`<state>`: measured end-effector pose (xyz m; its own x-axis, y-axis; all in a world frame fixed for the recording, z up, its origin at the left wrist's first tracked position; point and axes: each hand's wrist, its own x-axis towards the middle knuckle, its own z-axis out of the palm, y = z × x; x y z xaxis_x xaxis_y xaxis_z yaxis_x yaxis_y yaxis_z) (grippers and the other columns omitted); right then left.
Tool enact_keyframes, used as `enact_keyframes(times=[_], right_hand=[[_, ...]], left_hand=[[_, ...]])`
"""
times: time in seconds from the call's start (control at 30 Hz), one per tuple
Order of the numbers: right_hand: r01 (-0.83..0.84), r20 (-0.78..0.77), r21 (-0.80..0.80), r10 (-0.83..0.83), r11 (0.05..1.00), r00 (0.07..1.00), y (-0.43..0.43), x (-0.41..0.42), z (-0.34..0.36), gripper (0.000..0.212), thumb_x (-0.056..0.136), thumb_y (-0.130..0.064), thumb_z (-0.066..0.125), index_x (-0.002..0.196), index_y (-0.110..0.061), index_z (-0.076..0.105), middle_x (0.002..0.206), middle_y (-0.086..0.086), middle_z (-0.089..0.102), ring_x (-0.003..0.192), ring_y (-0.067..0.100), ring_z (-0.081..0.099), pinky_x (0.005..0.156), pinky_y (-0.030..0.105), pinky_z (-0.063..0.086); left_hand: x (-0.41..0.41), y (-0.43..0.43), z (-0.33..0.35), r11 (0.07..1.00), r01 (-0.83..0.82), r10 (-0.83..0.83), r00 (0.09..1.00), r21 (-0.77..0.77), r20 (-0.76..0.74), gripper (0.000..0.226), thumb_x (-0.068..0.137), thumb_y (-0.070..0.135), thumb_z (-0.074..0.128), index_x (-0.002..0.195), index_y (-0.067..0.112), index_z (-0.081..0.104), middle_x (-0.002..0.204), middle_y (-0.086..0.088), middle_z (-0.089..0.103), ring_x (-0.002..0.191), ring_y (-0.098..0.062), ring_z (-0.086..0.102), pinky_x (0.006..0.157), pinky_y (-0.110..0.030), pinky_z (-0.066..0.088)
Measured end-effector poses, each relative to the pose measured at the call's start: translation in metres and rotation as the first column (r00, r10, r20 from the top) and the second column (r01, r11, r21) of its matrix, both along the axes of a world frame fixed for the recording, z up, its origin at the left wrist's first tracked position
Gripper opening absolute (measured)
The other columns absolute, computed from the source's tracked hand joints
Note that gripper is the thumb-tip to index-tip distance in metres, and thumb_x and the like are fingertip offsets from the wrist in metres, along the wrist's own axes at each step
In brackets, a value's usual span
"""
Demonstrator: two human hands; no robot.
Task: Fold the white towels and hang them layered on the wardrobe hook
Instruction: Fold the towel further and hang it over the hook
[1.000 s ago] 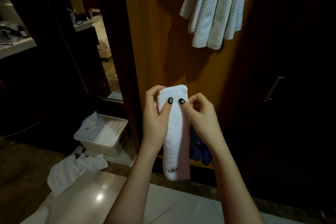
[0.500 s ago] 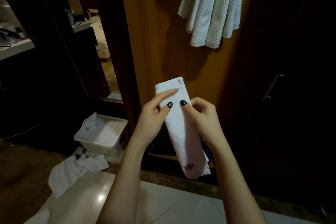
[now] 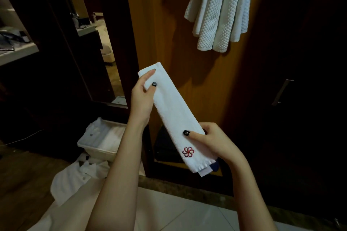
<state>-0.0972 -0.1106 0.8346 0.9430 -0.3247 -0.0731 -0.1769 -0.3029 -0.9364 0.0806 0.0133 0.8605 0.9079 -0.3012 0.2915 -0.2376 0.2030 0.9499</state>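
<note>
A pale plastic bin (image 3: 94,151) is seen on the floor at lower left of the frame; white fabric with small buttons is held in it, and part of that fabric is draped over its far rim. More white garments (image 3: 75,180) are spread on the floor just in front of the bin. In the low compartment at lower centre a dark box (image 3: 165,148) is stored; its contents cannot be told.

A flower-like emblem (image 3: 188,151), stitched in red and a dark thread, is borne near the lower end of the folded white towel (image 3: 172,114).

The towel is held in mid-air at centre frame, before the wooden wardrobe panel (image 3: 159,24), as a narrow strip tilted from upper left to lower right. Its upper end is pinched by the left hand (image 3: 142,97), the thumb being laid on the front face and a finger along the top corner. Its lower part is gripped by the right hand (image 3: 214,140), the thumb pressed on the front above the emblem and the fingers curled behind the right edge. Waffle-textured white towels (image 3: 219,9) are hung against the panel at upper right, well apart from the hands.
</note>
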Motion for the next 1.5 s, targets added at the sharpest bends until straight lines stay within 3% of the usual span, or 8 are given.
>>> enact_keyframes(times=[0.13, 0.23, 0.4, 0.7, 0.93, 1.1, 1.4, 1.5], right_hand=[[-0.010, -0.021, -0.008, 0.009, 1.000, 1.000, -0.006, -0.008, -0.006, 0.015, 0.089, -0.026, 0.071, 0.096, -0.014, 0.067, 0.088, 0.002, 0.075, 0.077, 0.020, 0.073, 0.062, 0.043, 0.058], [0.052, 0.108, 0.061, -0.058, 0.997, 0.992, -0.008, -0.014, -0.009, 0.008, 0.092, -0.019, 0.067, 0.099, -0.021, 0.064, 0.087, -0.009, 0.072, 0.074, 0.015, 0.072, 0.049, 0.034, 0.057], [0.205, 0.301, 0.060, -0.213, 0.977, 0.930, -0.004, -0.021, -0.007, 0.038, 0.090, -0.012, 0.069, 0.112, -0.040, 0.059, 0.100, -0.022, 0.065, 0.080, 0.010, 0.073, 0.049, 0.034, 0.058], [0.220, 0.227, 0.011, -0.217, 0.975, 0.949, -0.006, -0.028, -0.007, 0.012, 0.091, -0.011, 0.068, 0.089, -0.013, 0.057, 0.098, 0.007, 0.066, 0.079, 0.013, 0.073, 0.043, 0.029, 0.054], [0.353, 0.283, -0.160, -0.299, 0.922, 0.911, -0.006, -0.026, -0.010, 0.012, 0.093, -0.015, 0.065, 0.084, -0.013, 0.057, 0.090, -0.002, 0.062, 0.074, -0.011, 0.063, 0.045, 0.012, 0.045], [0.416, 0.325, -0.288, -0.321, 0.863, 0.890, -0.012, -0.025, -0.017, 0.013, 0.094, -0.014, 0.063, 0.083, -0.016, 0.056, 0.077, -0.007, 0.060, 0.072, -0.001, 0.058, 0.050, 0.024, 0.041], [0.392, 0.258, -0.209, -0.336, 0.896, 0.906, -0.021, -0.021, -0.022, 0.019, 0.095, -0.013, 0.060, 0.080, -0.020, 0.051, 0.073, -0.007, 0.061, 0.064, -0.007, 0.060, 0.044, 0.012, 0.042], [0.313, 0.199, -0.012, -0.304, 0.950, 0.931, -0.024, -0.019, -0.021, 0.016, 0.091, -0.009, 0.067, 0.096, -0.018, 0.054, 0.076, 0.006, 0.065, 0.066, 0.007, 0.066, 0.051, 0.016, 0.048]], left_hand=[[0.013, 0.002, -0.014, 0.992, -0.046, 0.032, 0.992, -0.116, -0.124, 0.037, 0.099, 0.002, 0.048, 0.121, 0.030, 0.060, 0.137, -0.007, 0.053, 0.118, -0.020, 0.057, 0.084, -0.022, 0.053], [0.017, 0.003, -0.021, 0.981, -0.102, 0.070, 0.979, -0.165, -0.191, 0.039, 0.099, -0.001, 0.047, 0.119, 0.030, 0.060, 0.138, -0.009, 0.051, 0.117, -0.020, 0.057, 0.081, -0.020, 0.053], [0.018, -0.001, -0.027, 0.974, -0.106, 0.057, 0.969, -0.198, -0.239, 0.037, 0.099, 0.002, 0.047, 0.122, 0.029, 0.058, 0.131, -0.003, 0.053, 0.113, -0.014, 0.057, 0.076, -0.018, 0.053], [0.011, -0.007, -0.023, 0.954, -0.138, 0.078, 0.972, -0.267, -0.221, 0.039, 0.100, 0.002, 0.047, 0.118, 0.034, 0.059, 0.134, -0.005, 0.052, 0.113, -0.015, 0.057, 0.074, -0.016, 0.053], [0.011, -0.012, -0.021, 0.969, -0.167, 0.131, 0.972, -0.179, -0.197, 0.039, 0.101, 0.006, 0.045, 0.125, 0.033, 0.056, 0.138, -0.003, 0.048, 0.117, -0.014, 0.055, 0.075, -0.017, 0.054], [0.009, -0.018, -0.015, 0.970, -0.201, 0.185, 0.975, -0.135, -0.125, 0.039, 0.101, 0.007, 0.045, 0.124, 0.037, 0.056, 0.132, 0.003, 0.049, 0.111, -0.008, 0.055, 0.069, -0.010, 0.051], [0.011, -0.024, -0.005, 0.979, -0.169, 0.165, 0.985, -0.113, -0.040, 0.038, 0.101, 0.008, 0.046, 0.128, 0.032, 0.056, 0.133, 0.001, 0.051, 0.110, -0.009, 0.057, 0.071, -0.013, 0.052], [0.011, -0.024, 0.000, 0.975, -0.126, 0.116, 0.991, -0.181, -0.066, 0.038, 0.100, 0.005, 0.046, 0.121, 0.034, 0.058, 0.131, 0.001, 0.053, 0.109, -0.010, 0.059, 0.072, -0.014, 0.051]])
